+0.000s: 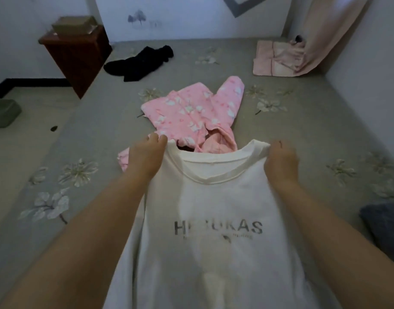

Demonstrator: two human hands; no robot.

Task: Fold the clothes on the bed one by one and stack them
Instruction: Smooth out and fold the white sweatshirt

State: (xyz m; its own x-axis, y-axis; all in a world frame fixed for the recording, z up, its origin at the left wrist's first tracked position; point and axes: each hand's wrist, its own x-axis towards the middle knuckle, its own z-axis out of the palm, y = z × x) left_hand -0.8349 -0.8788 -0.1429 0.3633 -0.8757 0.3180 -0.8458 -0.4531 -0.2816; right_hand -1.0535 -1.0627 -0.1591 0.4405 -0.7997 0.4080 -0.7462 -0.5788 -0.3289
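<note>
Closest to me I see a white T-shirt (214,241) held up by its shoulders, printed front toward the camera, with dark lettering across the chest (partly blurred, so I cannot read it whole). My left hand (144,157) grips the left shoulder beside the collar, fingers curled over the fabric's top edge, and my right hand (281,159) pinches the right shoulder the same way; the two hands are apart, one on either side of the neckline. The shirt hangs down between my forearms and fills the lower middle of the view. At the right edge, low down, a dark blue-grey bundle (385,228) lies on the bed (314,134), which has a grey cover with pale flower prints. Just beyond the collar a pink patterned garment (191,112) lies crumpled on the cover, its near part hidden behind the shirt. Farther off to the left a black garment (138,63) is heaped loosely, and at the far right a folded pale pink cloth (276,61) sits by the wall, touching a hanging curtain (330,25). Beside the bed's far left corner stands a dark red cabinet (77,56) with a box (73,24) on top.
</note>
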